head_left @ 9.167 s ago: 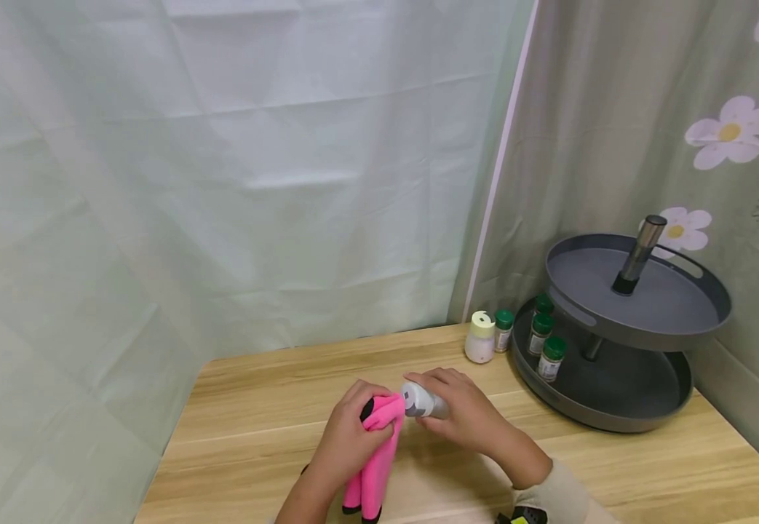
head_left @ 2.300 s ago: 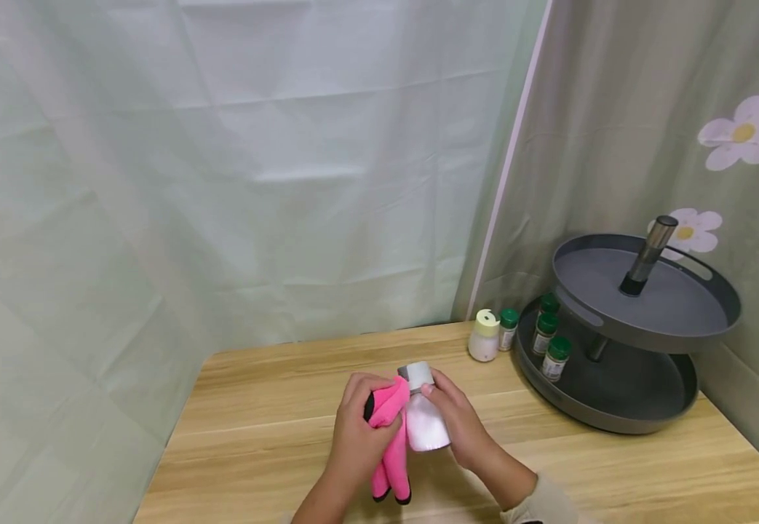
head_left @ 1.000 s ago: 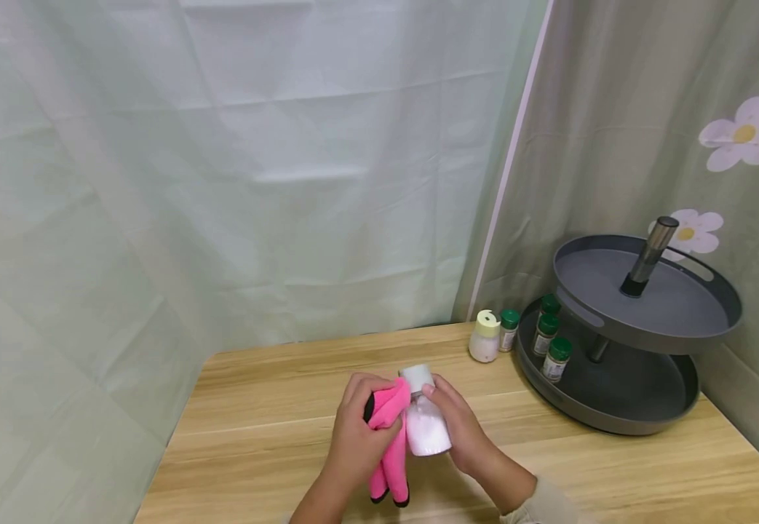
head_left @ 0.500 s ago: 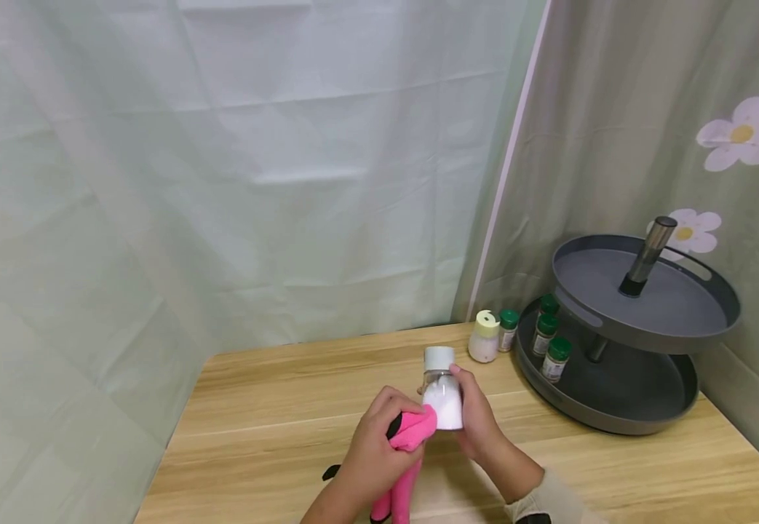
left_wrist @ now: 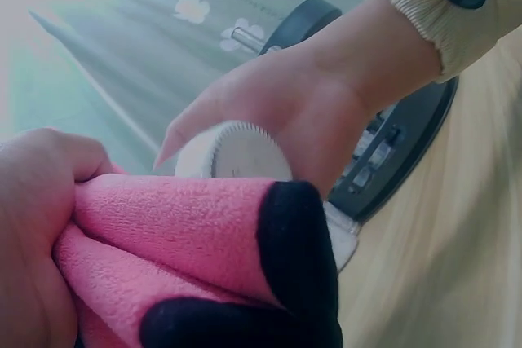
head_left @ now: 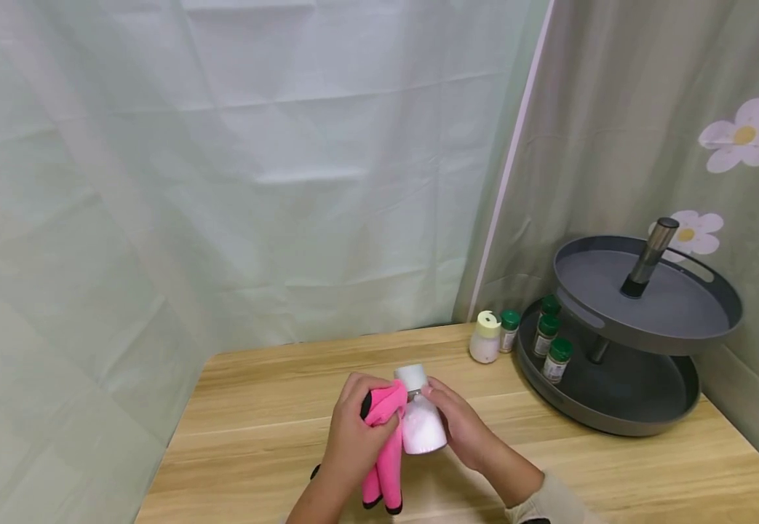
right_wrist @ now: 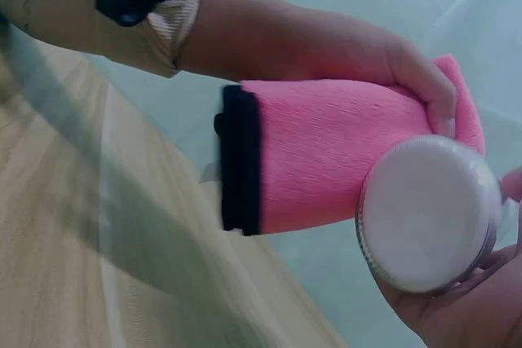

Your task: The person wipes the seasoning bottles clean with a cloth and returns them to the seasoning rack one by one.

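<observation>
My left hand [head_left: 353,433] grips a folded pink cloth [head_left: 388,466] with black edging, its lower folds hanging down. The cloth is against the neck and cap side of a clear bottle [head_left: 423,431] with a white cap and white contents. My right hand [head_left: 463,424] holds that bottle from the right, tilted with the cap leaning left, above the table. In the left wrist view the ribbed white cap [left_wrist: 232,151] shows behind the cloth [left_wrist: 175,222]. The right wrist view looks at the bottle's round base [right_wrist: 430,213], with the cloth [right_wrist: 318,152] touching its side.
A shaker [head_left: 485,338] with a pale yellow top and a green-lidded spice jar [head_left: 509,331] stand at the table's back edge. Right of them is a dark grey two-tier turntable [head_left: 615,407], with three green-lidded jars on its lower tier. Curtains hang behind the wooden table [head_left: 255,407].
Since half a second ago the bottle has moved left and tipped from upright to leaning. The cloth has gone from its lower body up to its neck. Both hands kept their grips.
</observation>
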Available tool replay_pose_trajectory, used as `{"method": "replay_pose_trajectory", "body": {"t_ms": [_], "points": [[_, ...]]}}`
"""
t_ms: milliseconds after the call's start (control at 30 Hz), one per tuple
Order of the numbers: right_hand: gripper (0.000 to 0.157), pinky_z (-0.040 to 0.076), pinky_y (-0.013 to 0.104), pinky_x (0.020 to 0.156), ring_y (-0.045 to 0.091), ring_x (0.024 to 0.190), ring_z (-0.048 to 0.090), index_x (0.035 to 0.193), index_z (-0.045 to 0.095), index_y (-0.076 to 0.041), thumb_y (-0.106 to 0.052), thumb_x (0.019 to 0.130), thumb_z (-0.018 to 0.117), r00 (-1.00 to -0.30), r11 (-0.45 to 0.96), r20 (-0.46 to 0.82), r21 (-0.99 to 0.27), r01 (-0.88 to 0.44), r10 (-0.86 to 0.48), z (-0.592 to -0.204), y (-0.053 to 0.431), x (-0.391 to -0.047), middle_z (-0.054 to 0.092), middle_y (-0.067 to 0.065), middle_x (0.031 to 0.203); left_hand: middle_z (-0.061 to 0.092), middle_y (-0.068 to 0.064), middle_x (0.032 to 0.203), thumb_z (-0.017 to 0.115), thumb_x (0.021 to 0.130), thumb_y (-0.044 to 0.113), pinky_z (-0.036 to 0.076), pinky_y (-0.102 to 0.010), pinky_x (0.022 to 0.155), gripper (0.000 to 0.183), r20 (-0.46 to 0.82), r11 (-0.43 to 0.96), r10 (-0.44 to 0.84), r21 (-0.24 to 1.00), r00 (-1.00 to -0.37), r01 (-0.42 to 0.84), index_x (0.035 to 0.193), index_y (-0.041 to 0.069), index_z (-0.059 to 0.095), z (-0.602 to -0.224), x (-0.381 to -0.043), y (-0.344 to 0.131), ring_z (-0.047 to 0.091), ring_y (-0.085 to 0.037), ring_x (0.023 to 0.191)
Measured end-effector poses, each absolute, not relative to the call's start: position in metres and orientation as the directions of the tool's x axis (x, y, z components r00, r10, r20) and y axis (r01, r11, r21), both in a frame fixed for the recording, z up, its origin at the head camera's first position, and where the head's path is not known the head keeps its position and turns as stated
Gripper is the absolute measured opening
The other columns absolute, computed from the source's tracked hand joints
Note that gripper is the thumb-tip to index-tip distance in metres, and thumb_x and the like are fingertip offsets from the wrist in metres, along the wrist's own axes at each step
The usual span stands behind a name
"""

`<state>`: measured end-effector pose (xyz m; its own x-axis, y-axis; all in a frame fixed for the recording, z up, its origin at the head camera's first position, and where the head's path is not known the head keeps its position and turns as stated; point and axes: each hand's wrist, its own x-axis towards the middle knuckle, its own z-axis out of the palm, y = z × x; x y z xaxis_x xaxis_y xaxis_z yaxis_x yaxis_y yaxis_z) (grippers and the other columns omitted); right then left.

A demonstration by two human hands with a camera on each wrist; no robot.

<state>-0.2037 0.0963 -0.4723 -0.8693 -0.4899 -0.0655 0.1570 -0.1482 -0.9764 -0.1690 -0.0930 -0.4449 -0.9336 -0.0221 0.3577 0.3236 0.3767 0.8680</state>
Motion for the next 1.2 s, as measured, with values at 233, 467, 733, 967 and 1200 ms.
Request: {"method": "replay_pose_trajectory", "body": {"t_ms": [233,467,733,967,1200], "points": [[0.053,0.056,0.035,0.081,0.015,0.099,0.064,0.147,0.034,-0.001,-0.035,0.107,0.042,-0.879,-0.175,-0.015,-0.978,0.112,-0.477,-0.474,0.090,-0.199,0.063,0.001,0.112,0.059,0.005,0.109,0.079,0.077,-0.004,0.053,-0.023,0.079,0.043,0.385,0.334,-0.081,0.879,-0.919,0.339,0.107,0.025,0.067,-0.445,-0.171,-0.097,0.057,-0.011,0.098],[0.049,0.056,0.034,0.076,0.015,0.094,0.065,0.146,0.036,-0.004,-0.034,0.107,0.039,-0.957,-0.244,0.005,-0.967,0.069,-0.289,-0.471,0.091,-0.200,0.062,0.002,0.108,0.057,0.008,0.111,0.079,0.077,-0.003,0.054,-0.024,0.084,0.045,0.354,0.333,0.117,0.867,-0.928,0.372,0.107,0.028,0.067,-0.445,-0.162,-0.085,0.058,-0.011,0.101],[0.045,0.056,0.028,0.068,0.014,0.084,0.065,0.139,0.038,-0.004,-0.033,0.105,0.041,-0.984,-0.352,-0.055,-0.929,0.113,-0.170,-0.469,0.097,-0.207,0.062,0.005,0.099,0.057,0.012,0.108,0.078,0.075,-0.005,0.054,-0.023,0.084,0.048,0.358,0.348,0.275,0.828,-0.892,0.440,0.104,0.032,0.066,-0.447,-0.156,-0.078,0.059,-0.009,0.102],[0.050,0.057,0.030,0.081,0.014,0.096,0.069,0.145,0.027,-0.003,-0.038,0.110,0.021,-0.946,-0.343,-0.056,-0.924,0.170,-0.319,-0.473,0.099,-0.212,0.068,0.001,0.114,0.058,0.013,0.110,0.080,0.078,0.001,0.054,-0.024,0.087,0.045,0.324,0.367,0.199,0.850,-0.925,0.377,0.106,0.033,0.066,-0.446,-0.158,-0.079,0.060,-0.010,0.106],[0.054,0.050,0.035,0.095,0.015,0.113,0.059,0.151,0.028,-0.007,-0.039,0.108,0.033,-0.910,-0.235,-0.066,-0.956,0.174,-0.409,-0.476,0.093,-0.207,0.058,0.005,0.128,0.059,0.010,0.107,0.081,0.076,-0.001,0.054,-0.023,0.080,0.043,0.318,0.363,0.026,0.880,-0.948,0.306,0.103,0.030,0.068,-0.445,-0.168,-0.091,0.059,-0.012,0.098]]}}
